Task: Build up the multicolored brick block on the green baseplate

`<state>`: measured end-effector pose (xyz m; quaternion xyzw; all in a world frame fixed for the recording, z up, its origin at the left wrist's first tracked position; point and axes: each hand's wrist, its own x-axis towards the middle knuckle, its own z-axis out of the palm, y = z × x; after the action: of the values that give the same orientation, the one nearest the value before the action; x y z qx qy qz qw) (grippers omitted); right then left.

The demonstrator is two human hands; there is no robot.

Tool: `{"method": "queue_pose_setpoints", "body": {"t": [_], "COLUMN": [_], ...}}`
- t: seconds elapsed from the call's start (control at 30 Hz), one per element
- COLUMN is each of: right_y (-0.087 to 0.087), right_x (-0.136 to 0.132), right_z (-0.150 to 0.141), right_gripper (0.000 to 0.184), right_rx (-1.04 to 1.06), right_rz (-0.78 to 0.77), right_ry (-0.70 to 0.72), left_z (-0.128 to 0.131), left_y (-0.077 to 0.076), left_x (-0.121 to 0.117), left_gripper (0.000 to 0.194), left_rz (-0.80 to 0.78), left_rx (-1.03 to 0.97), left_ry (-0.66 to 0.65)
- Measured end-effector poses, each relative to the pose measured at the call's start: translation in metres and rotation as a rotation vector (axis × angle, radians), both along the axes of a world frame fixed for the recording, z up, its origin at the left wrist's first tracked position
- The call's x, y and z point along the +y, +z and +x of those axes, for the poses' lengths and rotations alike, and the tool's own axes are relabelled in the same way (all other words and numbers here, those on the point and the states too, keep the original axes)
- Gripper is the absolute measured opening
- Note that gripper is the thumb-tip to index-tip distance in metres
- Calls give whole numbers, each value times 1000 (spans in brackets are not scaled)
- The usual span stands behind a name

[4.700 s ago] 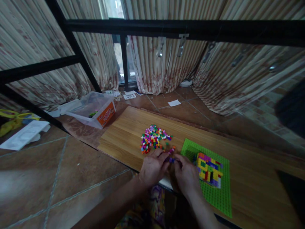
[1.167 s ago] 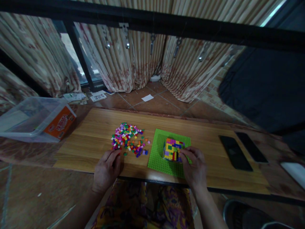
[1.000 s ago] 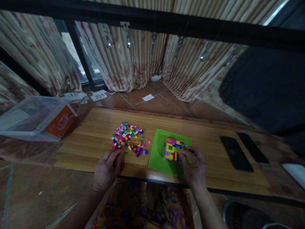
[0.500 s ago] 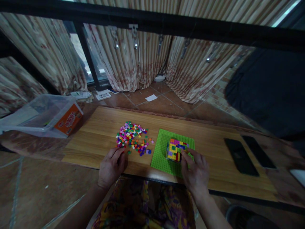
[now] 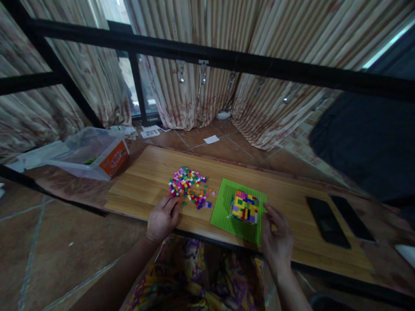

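Left hand: the left hand [image 5: 163, 218] is at the near edge of the loose bricks [image 5: 185, 181], thumb and fingers drawn close together; whether a small brick sits between them, I cannot tell.
Right hand: the right hand [image 5: 278, 235] is at the right edge of the green baseplate [image 5: 223, 208], fingers curled and the gap to the thumb narrow; it is clear of the brick block, and whether it holds anything is too small to tell.
Brick block: the many-coloured brick block [image 5: 245, 206] stands on the green baseplate, with bare studs around it.
Loose bricks: spread on the wooden desk [image 5: 139, 185], left of the green baseplate; purple ones lie nearest it.
Desk's right end: two dark flat slabs [image 5: 327, 222], side by side.
Beyond the desk's left end: a clear plastic bin [image 5: 97, 172] with an orange label.
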<state>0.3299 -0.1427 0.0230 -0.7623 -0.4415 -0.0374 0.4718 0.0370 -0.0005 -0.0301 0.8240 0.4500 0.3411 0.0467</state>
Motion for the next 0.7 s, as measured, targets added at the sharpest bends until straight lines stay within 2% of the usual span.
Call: {"method": "queue_pose_setpoints", "body": {"t": [0.13, 0.3, 0.47, 0.7], "right_y": [7, -2, -12, -20], "right_x": [-3, 8, 43, 93], "right_z": [-24, -65, -95, -106], "right_gripper": [29, 23, 25, 27], "right_rx": [62, 37, -46, -214], "right_rz": [44, -5, -124, -196], "right_ry": [49, 276, 452, 480], "left_z": [1, 2, 3, 3], "left_y": [2, 3, 4, 9], "left_x": [-2, -5, -7, -9], "left_gripper": [23, 22, 22, 22], "left_rz": [-9, -23, -30, -90], "left_rx": [-11, -22, -33, -63], "left_ry": [3, -8, -21, -57]}}
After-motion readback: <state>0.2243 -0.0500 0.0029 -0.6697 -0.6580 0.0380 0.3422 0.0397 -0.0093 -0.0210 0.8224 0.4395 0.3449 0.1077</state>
